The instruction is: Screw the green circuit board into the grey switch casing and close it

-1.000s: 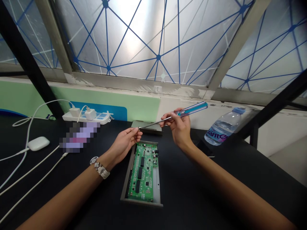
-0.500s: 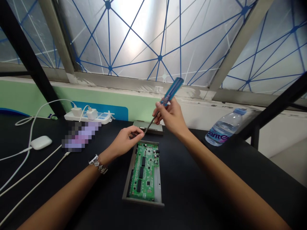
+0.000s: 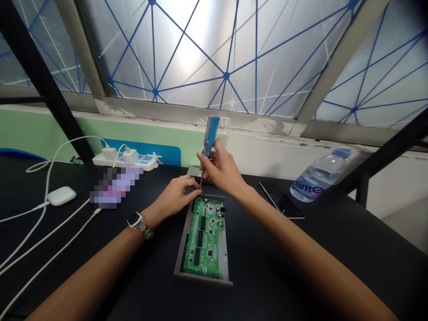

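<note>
My right hand is closed round a screwdriver with a clear and blue handle, held nearly upright with its shaft pointing down. At the far left corner of a metal tray-like casing, the thumb and fingertips of my left hand are pinched beside the screwdriver's tip. Whatever those fingers hold, if anything, is too small or hidden to make out. Inside the casing lies a green circuit board with black chips. Partly behind my hands is a flat metal piece at the back of the table.
A water bottle leans at the right, near a dark phone. On the left are a white power strip with plugs, a small white case, a blurred-out purple object and several white cables.
The screwdriver has swung from leaning right to nearly upright, and my right hand has moved left and down with it. The phone now shows from behind my right forearm.
</note>
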Demonstrator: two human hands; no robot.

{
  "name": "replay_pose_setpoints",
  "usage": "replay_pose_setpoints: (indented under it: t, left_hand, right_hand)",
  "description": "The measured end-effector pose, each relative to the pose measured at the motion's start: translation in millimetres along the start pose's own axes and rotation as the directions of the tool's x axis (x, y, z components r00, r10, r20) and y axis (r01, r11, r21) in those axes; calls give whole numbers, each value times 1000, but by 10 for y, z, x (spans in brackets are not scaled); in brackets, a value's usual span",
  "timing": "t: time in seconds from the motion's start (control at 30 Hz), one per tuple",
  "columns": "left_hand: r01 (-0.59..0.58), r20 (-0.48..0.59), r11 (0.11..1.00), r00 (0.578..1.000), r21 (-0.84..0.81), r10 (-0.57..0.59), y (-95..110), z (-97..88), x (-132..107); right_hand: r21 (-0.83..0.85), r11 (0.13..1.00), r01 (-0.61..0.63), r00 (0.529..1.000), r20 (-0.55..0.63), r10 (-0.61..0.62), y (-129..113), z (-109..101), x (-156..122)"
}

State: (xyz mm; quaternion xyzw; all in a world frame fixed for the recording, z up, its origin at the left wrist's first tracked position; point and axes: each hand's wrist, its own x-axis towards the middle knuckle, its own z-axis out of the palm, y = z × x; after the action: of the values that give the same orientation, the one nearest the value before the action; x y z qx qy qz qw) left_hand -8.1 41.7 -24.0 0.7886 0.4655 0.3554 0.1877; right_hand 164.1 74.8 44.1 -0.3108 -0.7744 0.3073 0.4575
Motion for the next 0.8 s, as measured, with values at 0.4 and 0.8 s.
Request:
replay_pose_setpoints:
  t: [0.4,0.8]
  left_hand:
    - [4,7,998,1000,65,-5,-27,6,-1]
    - [19,4,998,1000,53,-20,-16,8,-6]
  right_hand:
    - [12,999,37,999,0,-37,31,13,-8]
    - [6,999,35,999,-6,-35,31,21,-10]
